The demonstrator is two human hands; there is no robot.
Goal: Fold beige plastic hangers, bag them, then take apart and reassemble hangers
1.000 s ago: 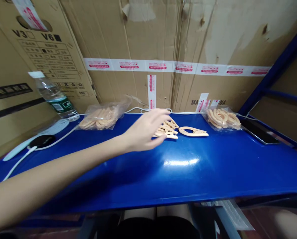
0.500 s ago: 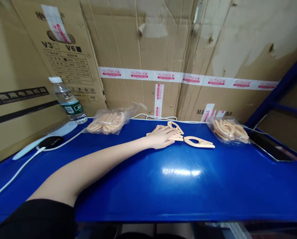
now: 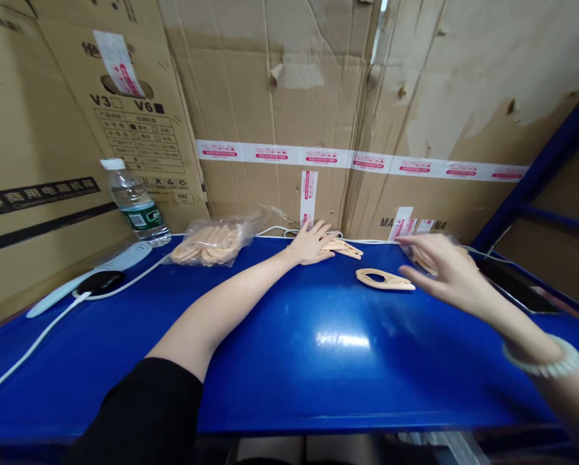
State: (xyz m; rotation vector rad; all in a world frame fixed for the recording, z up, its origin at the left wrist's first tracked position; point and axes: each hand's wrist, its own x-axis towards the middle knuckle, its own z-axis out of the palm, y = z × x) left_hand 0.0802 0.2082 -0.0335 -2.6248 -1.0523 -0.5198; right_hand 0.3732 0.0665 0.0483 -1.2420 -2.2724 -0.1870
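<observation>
My left hand (image 3: 311, 245) lies with fingers spread against a small pile of peach-coloured folding hangers (image 3: 346, 248) at the back of the blue table; it covers part of the pile. Nearer to me and to the right rests a single folded hanger (image 3: 393, 282), apart from the pile. My right hand (image 3: 449, 268) hovers just right of that hanger, its fingers apart and nothing between them. Behind this hand, a clear bag of hangers (image 3: 422, 259) is partly hidden.
Another clear bag of hangers (image 3: 212, 242) sits at the back left, beside a water bottle (image 3: 144, 216). A black round device (image 3: 99, 282) with a white cable (image 3: 42, 336) lies farther left. A dark phone-like slab (image 3: 517, 287) is at right. Cardboard (image 3: 270, 187) stands behind.
My left hand has pushed the pile of hangers back toward the cardboard, and its fingers have spread. My right hand has come into view from the right. The single hanger stays on the table.
</observation>
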